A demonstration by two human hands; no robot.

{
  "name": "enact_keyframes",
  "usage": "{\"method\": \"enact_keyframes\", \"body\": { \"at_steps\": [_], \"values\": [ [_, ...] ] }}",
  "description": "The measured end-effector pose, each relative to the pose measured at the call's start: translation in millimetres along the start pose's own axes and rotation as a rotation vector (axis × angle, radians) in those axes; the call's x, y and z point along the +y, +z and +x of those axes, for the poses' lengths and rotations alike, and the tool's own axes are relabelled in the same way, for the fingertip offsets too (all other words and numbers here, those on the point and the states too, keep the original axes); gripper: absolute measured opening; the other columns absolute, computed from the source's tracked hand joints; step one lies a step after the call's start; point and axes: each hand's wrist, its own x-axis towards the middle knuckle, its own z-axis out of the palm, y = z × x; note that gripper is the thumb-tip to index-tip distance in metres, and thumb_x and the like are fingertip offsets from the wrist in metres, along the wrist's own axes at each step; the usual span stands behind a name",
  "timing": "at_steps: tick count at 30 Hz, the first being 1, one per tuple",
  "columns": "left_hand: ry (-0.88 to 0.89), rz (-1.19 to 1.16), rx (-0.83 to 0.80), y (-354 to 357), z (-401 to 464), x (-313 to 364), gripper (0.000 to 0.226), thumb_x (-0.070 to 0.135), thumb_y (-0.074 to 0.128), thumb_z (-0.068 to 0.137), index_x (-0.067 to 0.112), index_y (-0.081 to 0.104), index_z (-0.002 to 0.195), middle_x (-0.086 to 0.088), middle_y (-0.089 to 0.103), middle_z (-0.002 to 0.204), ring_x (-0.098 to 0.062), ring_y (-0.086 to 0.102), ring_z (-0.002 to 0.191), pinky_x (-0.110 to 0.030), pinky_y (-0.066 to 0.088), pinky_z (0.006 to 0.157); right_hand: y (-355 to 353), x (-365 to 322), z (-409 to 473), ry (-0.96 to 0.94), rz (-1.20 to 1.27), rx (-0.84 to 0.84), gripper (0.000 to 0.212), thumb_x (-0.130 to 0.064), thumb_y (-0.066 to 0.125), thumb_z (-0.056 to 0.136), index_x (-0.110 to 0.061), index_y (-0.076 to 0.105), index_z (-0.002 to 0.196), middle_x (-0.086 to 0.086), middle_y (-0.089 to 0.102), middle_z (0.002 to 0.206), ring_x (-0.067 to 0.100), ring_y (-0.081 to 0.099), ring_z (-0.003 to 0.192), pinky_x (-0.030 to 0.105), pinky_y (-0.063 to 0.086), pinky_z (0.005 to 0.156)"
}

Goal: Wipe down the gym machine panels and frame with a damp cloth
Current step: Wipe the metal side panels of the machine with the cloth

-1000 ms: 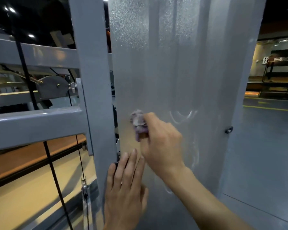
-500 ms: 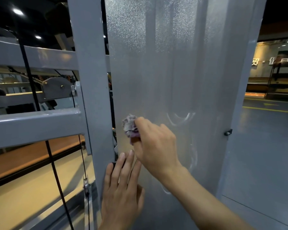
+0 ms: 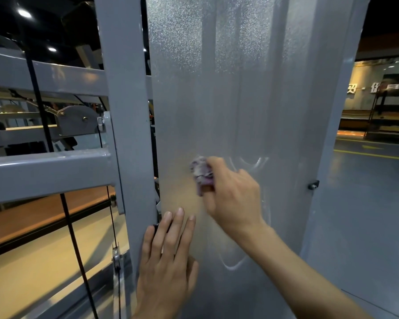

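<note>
Cloth (image 3: 202, 173), a small bunched wad of purple and grey, sits pressed against the frosted panel (image 3: 251, 88) near the middle of the view, at about 9 o'clock from the right hand (image 3: 234, 199) that holds it. That hand's fingers are curled round the wad, pinching it against the panel's surface, with the forearm running down toward 5 o'clock and out of the frame. Faint curved wet streaks (image 3: 253, 163) show on the panel just at 3 o'clock from the cloth, and another arc lies lower, beside the forearm.

At 6 o'clock from the cloth, the left hand (image 3: 168, 261) lies flat with its fingers straight and close together, pointing to 12 o'clock; it holds nothing, and its palm rests across the seam between the panel and the grey upright post (image 3: 124, 111) of the frame.

At 9 o'clock from the post, grey horizontal bars (image 3: 48, 173) run off the left edge, with black cables (image 3: 74, 238) crossing them vertically and a metal pulley (image 3: 78, 120) mounted between the bars. A small black bolt (image 3: 313, 185) sticks out of the panel's right edge at 3 o'clock from the right hand. Beyond it lies a glossy grey floor (image 3: 366, 203) with yellow lines, and dark racks (image 3: 392, 116) stand at the far right.
</note>
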Motion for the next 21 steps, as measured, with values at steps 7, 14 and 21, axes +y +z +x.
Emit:
{"method": "enact_keyframes", "body": {
  "at_steps": [7,14,21],
  "values": [
    [-0.030,-0.013,0.019,-1.2,1.6,5.0,0.080,0.025,0.047,0.078,0.017,0.037,0.157,-0.005,0.021,0.170,-0.025,0.015,0.159,-0.046,0.008,0.130,5.2,-1.2,1.6,-0.010,-0.001,0.053,0.028,-0.024,0.053,0.080,-0.018,0.048,0.107,-0.001,0.065,0.067,0.025,0.058,0.056,0.033,0.037,0.052],
    [-0.014,0.005,0.004,0.0,-0.1,2.9,0.084,0.026,0.050,0.076,0.018,0.036,0.158,-0.004,0.018,0.172,-0.024,0.011,0.160,-0.047,0.008,0.130,-5.7,42.1,0.5,0.128,-0.066,0.043,0.027,-0.027,0.050,0.077,-0.022,0.045,0.103,0.000,0.063,0.061,0.032,0.054,0.051,0.027,0.022,0.053],
    [-0.013,0.011,0.019,3.4,-1.0,2.8,0.085,0.026,0.053,0.075,0.018,0.037,0.158,-0.005,0.018,0.172,-0.024,0.011,0.160,-0.048,0.008,0.130,0.7,12.6,-0.6,-0.074,-0.007,0.034,0.028,-0.025,0.053,0.079,-0.019,0.048,0.107,-0.001,0.064,0.066,0.025,0.058,0.056,0.033,0.038,0.051]
  ]
}}
